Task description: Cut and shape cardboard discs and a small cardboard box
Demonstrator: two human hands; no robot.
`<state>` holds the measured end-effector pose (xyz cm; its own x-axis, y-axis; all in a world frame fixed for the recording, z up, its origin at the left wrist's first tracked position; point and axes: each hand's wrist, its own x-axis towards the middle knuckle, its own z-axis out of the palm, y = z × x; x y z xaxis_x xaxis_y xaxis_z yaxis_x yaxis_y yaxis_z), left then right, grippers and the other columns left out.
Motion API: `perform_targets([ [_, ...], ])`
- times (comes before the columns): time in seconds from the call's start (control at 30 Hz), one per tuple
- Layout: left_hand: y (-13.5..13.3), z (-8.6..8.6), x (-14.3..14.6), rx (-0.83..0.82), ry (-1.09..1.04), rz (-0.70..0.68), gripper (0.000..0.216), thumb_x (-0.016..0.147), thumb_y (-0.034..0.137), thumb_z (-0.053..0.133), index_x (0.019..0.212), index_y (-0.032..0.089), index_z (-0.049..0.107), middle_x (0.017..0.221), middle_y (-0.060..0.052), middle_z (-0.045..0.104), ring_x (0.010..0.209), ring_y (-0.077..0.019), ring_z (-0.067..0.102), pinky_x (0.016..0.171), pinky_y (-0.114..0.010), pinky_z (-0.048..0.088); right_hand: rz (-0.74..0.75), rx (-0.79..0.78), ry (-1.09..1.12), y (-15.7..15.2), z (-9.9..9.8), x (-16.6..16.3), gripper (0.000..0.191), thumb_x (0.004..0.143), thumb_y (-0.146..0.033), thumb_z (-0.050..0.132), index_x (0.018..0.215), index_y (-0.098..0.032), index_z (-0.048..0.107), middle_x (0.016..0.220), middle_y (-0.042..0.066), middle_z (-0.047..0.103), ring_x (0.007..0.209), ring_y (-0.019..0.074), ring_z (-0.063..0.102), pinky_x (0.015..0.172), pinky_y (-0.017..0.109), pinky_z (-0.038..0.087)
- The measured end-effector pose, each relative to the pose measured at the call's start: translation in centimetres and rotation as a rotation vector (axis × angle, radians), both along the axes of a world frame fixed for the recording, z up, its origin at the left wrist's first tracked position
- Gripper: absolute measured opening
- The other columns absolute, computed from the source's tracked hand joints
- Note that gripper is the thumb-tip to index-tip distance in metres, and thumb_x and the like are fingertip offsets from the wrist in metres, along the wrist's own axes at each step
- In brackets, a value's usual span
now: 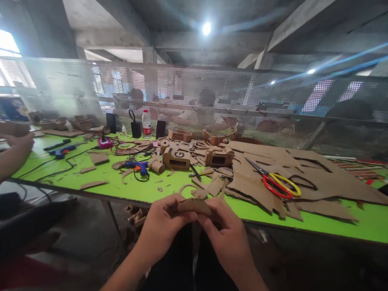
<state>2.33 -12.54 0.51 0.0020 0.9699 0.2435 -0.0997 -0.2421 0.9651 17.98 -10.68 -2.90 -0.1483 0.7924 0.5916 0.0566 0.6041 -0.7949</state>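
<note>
Between my two hands, just over the table's near edge, is a small curved piece of cardboard point(194, 206). My left hand point(165, 218) pinches its left end, thumb in front and fingers behind. The right end sits in the grip of my right hand point(226, 224), with both thumbs almost meeting at its lower edge. Some fingertips are hidden behind the piece. Beyond my hands lie torn cardboard scraps point(212, 186), a cardboard box shape point(176, 158) with a printed letter, and a second box shape point(220, 157) with a dark slot.
Red-and-yellow-handled scissors point(280, 185) rest on large cardboard sheets point(321, 178) at right. A blue glue gun point(138, 166) and its cables lie left of centre on the green table point(121, 188). A water bottle point(146, 124) stands at the back. At far left, another person's arm point(15, 155) reaches in.
</note>
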Motion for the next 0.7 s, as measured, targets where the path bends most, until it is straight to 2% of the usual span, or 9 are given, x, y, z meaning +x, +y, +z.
perform_targets([
  [0.07, -0.3, 0.2, 0.3, 0.009, 0.022, -0.005, 0.014, 0.062, 0.013, 0.077, 0.056, 0.018, 0.065, 0.054, 0.003, 0.061, 0.057, -0.0114, 0.055, 0.058, -0.021, 0.045, -0.025, 0.11, -0.039, -0.4, 0.2, 0.8, 0.008, 0.089, -0.028, 0.068, 0.09, -0.021, 0.071, 0.081, 0.002, 0.068, 0.072, 0.0154, 0.062, 0.065, 0.024, 0.05],
  [0.13, -0.5, 0.4, 0.6, -0.016, 0.012, -0.065, 0.014, 0.062, 0.015, 0.078, 0.057, 0.018, 0.065, 0.054, 0.003, 0.061, 0.054, -0.0118, 0.054, 0.055, -0.022, 0.044, 0.012, 0.134, -0.035, -0.8, 0.5, 1.5, 0.014, 0.088, -0.033, 0.071, 0.081, -0.021, 0.07, 0.071, -0.001, 0.064, 0.065, 0.014, 0.06, 0.06, 0.023, 0.047],
  [0.23, -0.7, 0.2, 1.0, -0.049, 0.03, -0.165, 0.018, 0.067, 0.029, 0.08, 0.063, 0.019, 0.065, 0.059, 0.0, 0.064, 0.055, -0.0143, 0.056, 0.054, -0.024, 0.045, 0.051, 0.102, 0.029, -1.4, 0.9, 2.3, 0.034, 0.085, -0.05, 0.072, 0.071, -0.02, 0.069, 0.06, -0.002, 0.057, 0.055, 0.0126, 0.053, 0.051, 0.023, 0.042],
  [0.3, -0.9, -0.3, 1.0, -0.028, 0.162, -0.193, 0.025, 0.074, 0.042, 0.076, 0.067, 0.02, 0.067, 0.064, -0.002, 0.065, 0.061, -0.0171, 0.058, 0.059, -0.027, 0.047, 0.065, 0.074, 0.066, -1.6, 0.9, 2.6, 0.042, 0.089, -0.056, 0.065, 0.068, -0.019, 0.067, 0.059, -0.002, 0.055, 0.054, 0.0124, 0.051, 0.049, 0.023, 0.041],
  [0.37, -1.3, -0.8, 1.0, 0.025, 0.362, -0.13, 0.03, 0.079, 0.049, 0.071, 0.073, 0.02, 0.068, 0.071, -0.003, 0.067, 0.07, -0.0197, 0.059, 0.065, -0.029, 0.047, 0.054, 0.071, 0.053, -1.7, 0.6, 3.0, 0.041, 0.094, -0.05, 0.06, 0.068, -0.02, 0.066, 0.06, -0.002, 0.055, 0.054, 0.0121, 0.052, 0.049, 0.022, 0.041],
  [0.47, -1.6, -1.4, 0.8, 0.066, 0.587, -0.055, 0.027, 0.085, 0.048, 0.065, 0.079, 0.022, 0.068, 0.075, -0.002, 0.066, 0.071, -0.0185, 0.058, 0.065, -0.027, 0.044, -0.003, 0.154, -0.041, -1.8, 0.0, 3.4, 0.028, 0.096, -0.034, 0.059, 0.073, -0.02, 0.067, 0.061, -0.002, 0.056, 0.054, 0.0112, 0.051, 0.048, 0.021, 0.041],
  [0.6, -1.5, -1.6, 0.9, 0.071, 0.581, -0.082, 0.021, 0.088, 0.04, 0.064, 0.08, 0.021, 0.068, 0.071, -0.001, 0.066, 0.067, -0.0166, 0.059, 0.063, -0.025, 0.044, -0.096, 0.276, -0.119, -2.2, -0.8, 3.4, 0.022, 0.095, -0.02, 0.056, 0.075, -0.02, 0.065, 0.061, -0.002, 0.056, 0.052, 0.0113, 0.053, 0.048, 0.021, 0.041],
  [0.7, -1.3, -1.8, 1.1, 0.081, 0.509, -0.048, 0.023, 0.085, 0.039, 0.065, 0.072, 0.02, 0.065, 0.063, 0.001, 0.061, 0.06, -0.0149, 0.054, 0.057, -0.024, 0.041, -0.127, 0.26, -0.114, -2.4, -1.1, 3.2, 0.023, 0.096, -0.023, 0.057, 0.075, -0.02, 0.066, 0.062, -0.002, 0.057, 0.054, 0.011, 0.055, 0.05, 0.02, 0.043],
])
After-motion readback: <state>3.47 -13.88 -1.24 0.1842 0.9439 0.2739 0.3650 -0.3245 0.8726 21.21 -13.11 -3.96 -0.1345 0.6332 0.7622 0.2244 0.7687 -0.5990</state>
